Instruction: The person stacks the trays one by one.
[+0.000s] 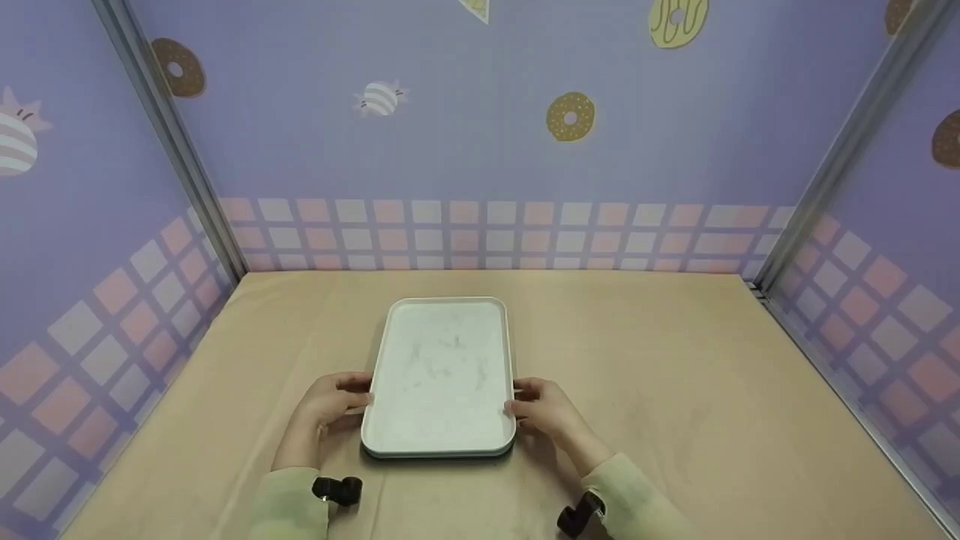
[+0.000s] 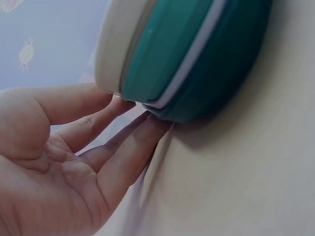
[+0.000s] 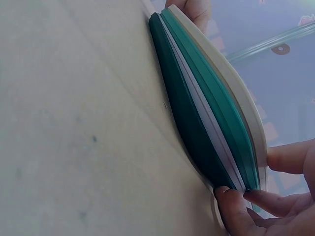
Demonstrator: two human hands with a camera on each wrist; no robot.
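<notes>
A stack of rectangular trays with rounded corners lies in front of me. On top is a white tray (image 1: pixel 442 379) with grey smudges on its flat inside. The wrist views show a teal tray (image 2: pixel 165 49) below it, then a thin white tray edge (image 3: pixel 209 120), and a dark green tray (image 3: pixel 179 105) at the bottom. My left hand (image 1: pixel 328 401) grips the left long side, thumb at the white tray and fingertips at the lower edges. From the opposite side my right hand (image 1: pixel 551 411) holds the stack, its thumb against the top tray and its fingers on the lower ones.
A beige cloth-covered table (image 1: pixel 660 360) carries the stack. Purple panels with a pink and white checked band (image 1: pixel 465 232) stand behind and at both sides, joined by metal posts (image 1: pixel 840 142). Black wrist cameras (image 1: pixel 337 491) sit on both sleeves.
</notes>
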